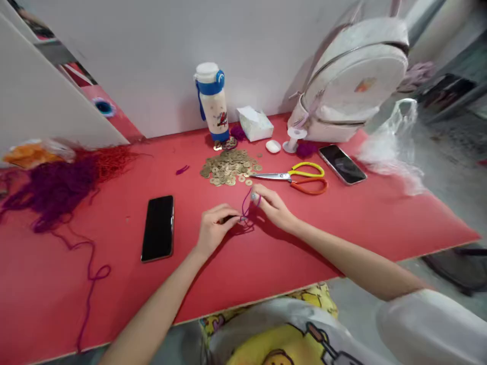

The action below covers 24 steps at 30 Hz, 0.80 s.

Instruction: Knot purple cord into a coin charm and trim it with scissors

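Head view of a red surface with both of the person's hands at work near its middle.

The left hand lies low on the surface, its grip pressed together on the lower end of a thin purple cord. Something small and dark sits at those fingertips, too small to identify. The right hand is just beside it, slightly farther from the body, its grip pinching the upper part of the same cord. Between the two hands the cord rises in a narrow loop, and a few loose turns lie on the surface below it.

Just beyond the hands is a heap of brass-coloured coins. To the right of the coins lie scissors with one yellow and one orange handle, their blades pointing at the heap.

A black phone lies face up to the left of the left hand, and a second phone lies beyond the scissors.

Along the wall stand a white and blue bottle, a tissue pack, a white spool and a pale backpack.

At the far left, well apart from the hands, is a mass of purple yarn, with one strand trailing toward the near edge.
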### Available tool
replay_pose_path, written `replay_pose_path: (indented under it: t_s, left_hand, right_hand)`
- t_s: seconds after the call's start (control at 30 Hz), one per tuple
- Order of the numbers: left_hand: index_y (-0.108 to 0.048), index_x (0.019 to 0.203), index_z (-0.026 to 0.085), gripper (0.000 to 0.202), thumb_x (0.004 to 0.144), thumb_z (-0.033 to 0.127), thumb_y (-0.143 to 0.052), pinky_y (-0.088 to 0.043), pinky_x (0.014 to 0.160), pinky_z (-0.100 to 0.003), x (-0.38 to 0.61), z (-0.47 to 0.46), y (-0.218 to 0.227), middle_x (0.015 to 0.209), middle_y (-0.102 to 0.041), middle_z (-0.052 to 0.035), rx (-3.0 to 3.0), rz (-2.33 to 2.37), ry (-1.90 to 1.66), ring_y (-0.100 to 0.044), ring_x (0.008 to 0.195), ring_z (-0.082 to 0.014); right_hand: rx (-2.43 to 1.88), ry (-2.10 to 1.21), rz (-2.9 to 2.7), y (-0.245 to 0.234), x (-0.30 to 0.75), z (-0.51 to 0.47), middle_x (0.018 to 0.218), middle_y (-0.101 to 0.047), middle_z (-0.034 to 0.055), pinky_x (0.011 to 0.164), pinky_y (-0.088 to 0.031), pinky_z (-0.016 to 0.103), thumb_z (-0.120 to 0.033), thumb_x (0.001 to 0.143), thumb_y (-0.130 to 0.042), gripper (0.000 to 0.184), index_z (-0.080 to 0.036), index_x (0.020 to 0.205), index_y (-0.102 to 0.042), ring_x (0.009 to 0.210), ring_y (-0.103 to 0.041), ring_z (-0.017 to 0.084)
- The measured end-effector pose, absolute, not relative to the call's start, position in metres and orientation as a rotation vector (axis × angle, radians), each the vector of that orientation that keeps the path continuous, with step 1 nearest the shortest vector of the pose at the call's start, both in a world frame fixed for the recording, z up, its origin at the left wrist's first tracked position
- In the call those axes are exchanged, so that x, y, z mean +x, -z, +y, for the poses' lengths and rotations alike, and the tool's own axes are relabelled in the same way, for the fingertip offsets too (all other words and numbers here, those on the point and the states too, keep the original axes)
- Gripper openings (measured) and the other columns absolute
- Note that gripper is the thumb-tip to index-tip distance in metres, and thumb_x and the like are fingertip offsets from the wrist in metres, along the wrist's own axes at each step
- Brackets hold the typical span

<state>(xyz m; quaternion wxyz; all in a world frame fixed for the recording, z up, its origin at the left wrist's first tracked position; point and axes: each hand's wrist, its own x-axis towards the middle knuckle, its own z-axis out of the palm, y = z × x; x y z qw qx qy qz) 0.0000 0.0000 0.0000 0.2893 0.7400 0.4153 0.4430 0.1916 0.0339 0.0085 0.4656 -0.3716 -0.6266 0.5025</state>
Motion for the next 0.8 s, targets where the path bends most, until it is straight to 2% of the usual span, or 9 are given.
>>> replay_pose_path:
  t_s: [0.13, 0.27, 0.33, 0.4, 0.47, 0.5, 0.63, 0.73, 0.8]
  left_hand:
    - [-0.074, 0.078, 0.018, 0.016, 0.088, 0.027, -0.067, -0.046, 0.058, -0.023, -0.001, -0.004, -0.004, 0.069, -0.069, -0.0034, 2.014, 1.026, -1.216, -0.061, 0.061, -0.0126]
    - [-0.075, 0.08, 0.019, 0.009, 0.086, 0.022, -0.069, -0.045, 0.058, -0.022, 0.0, -0.007, -0.006, 0.069, -0.068, -0.0026, 2.012, 0.965, -1.265, -0.06, 0.061, -0.0116]
    - [-0.075, 0.078, 0.019, 0.008, 0.085, 0.021, -0.071, -0.041, 0.054, -0.022, 0.002, -0.007, -0.007, 0.066, -0.067, -0.0014, 1.954, 1.021, -1.273, -0.056, 0.056, -0.0102]
    - [-0.074, 0.074, 0.018, 0.01, 0.083, 0.023, -0.073, -0.036, 0.049, -0.022, 0.004, -0.007, -0.008, 0.062, -0.064, -0.0001, 1.844, 1.12, -1.288, -0.05, 0.051, -0.009]
    - [-0.073, 0.071, 0.018, 0.012, 0.081, 0.023, -0.073, -0.034, 0.047, -0.022, 0.005, -0.006, -0.008, 0.06, -0.062, 0.0005, 1.705, 1.2, -1.303, -0.047, 0.049, -0.0086]
    - [-0.073, 0.07, 0.017, 0.012, 0.081, 0.023, -0.073, -0.035, 0.047, -0.021, 0.006, -0.005, -0.008, 0.06, -0.062, 0.0005, 1.633, 1.226, -1.31, -0.048, 0.049, -0.0087]
    - [-0.072, 0.069, 0.017, 0.011, 0.078, 0.023, -0.072, -0.04, 0.049, -0.02, 0.005, -0.003, -0.008, 0.059, -0.062, 0.0009, 1.398, 1.3, -1.335, -0.055, 0.051, -0.0099]
    - [-0.073, 0.07, 0.017, 0.012, 0.077, 0.026, -0.073, -0.042, 0.051, -0.02, 0.005, -0.002, -0.005, 0.058, -0.062, 0.0009, 1.33, 1.322, -1.347, -0.055, 0.052, -0.0101]
    - [-0.073, 0.07, 0.017, 0.011, 0.077, 0.025, -0.073, -0.042, 0.052, -0.02, 0.005, -0.002, -0.003, 0.06, -0.062, 0.0006, 1.32, 1.317, -1.358, -0.055, 0.053, -0.0101]
  right_hand:
    - [-0.963, -1.498, -1.161, 0.006, 0.196, 0.042, 0.056, -0.034, -0.0064, 0.045, -0.025, 0.022, -0.061, 0.086, -0.06, 0.048, -0.02, 0.065, -0.045, 0.049, -0.027, 0.009]
    - [-0.837, -1.638, -0.859, 0.003, 0.208, 0.058, 0.051, -0.025, -0.0084, 0.042, -0.024, 0.019, -0.045, 0.084, -0.068, 0.043, -0.019, 0.06, -0.044, 0.045, -0.021, 0.007]
    - [-0.802, -1.685, -0.758, -0.002, 0.212, 0.064, 0.051, -0.021, -0.0092, 0.041, -0.022, 0.019, -0.041, 0.088, -0.062, 0.03, -0.018, 0.069, -0.056, 0.044, -0.017, 0.008]
    - [-0.798, -1.681, -0.737, -0.005, 0.214, 0.065, 0.052, -0.022, -0.0093, 0.04, -0.02, 0.019, -0.042, 0.092, -0.056, 0.026, -0.017, 0.09, -0.065, 0.044, -0.016, 0.008]
    - [-0.807, -1.605, -0.824, -0.006, 0.212, 0.06, 0.053, -0.028, -0.0085, 0.04, -0.022, 0.019, -0.043, 0.093, -0.054, 0.03, -0.019, 0.105, -0.067, 0.045, -0.019, 0.009]
    - [-0.818, -1.548, -0.909, -0.006, 0.21, 0.056, 0.053, -0.031, -0.0079, 0.041, -0.024, 0.02, -0.044, 0.094, -0.054, 0.03, -0.02, 0.107, -0.067, 0.045, -0.022, 0.009]
    - [-0.847, -1.293, -1.502, -0.006, 0.203, 0.035, 0.053, -0.048, -0.0036, 0.048, -0.034, 0.022, -0.045, 0.098, -0.049, 0.037, -0.019, 0.09, -0.074, 0.046, -0.039, 0.009]
    - [-0.777, -1.057, -1.941, -0.004, 0.2, 0.023, 0.074, -0.072, 0.0041, 0.061, -0.043, 0.024, -0.039, 0.098, -0.051, 0.033, -0.018, 0.092, -0.076, 0.061, -0.06, 0.013]
    - [-0.732, -0.885, -2.124, -0.002, 0.198, 0.018, 0.084, -0.076, 0.0061, 0.065, -0.044, 0.024, -0.035, 0.098, -0.051, 0.03, -0.019, 0.096, -0.076, 0.069, -0.066, 0.014]
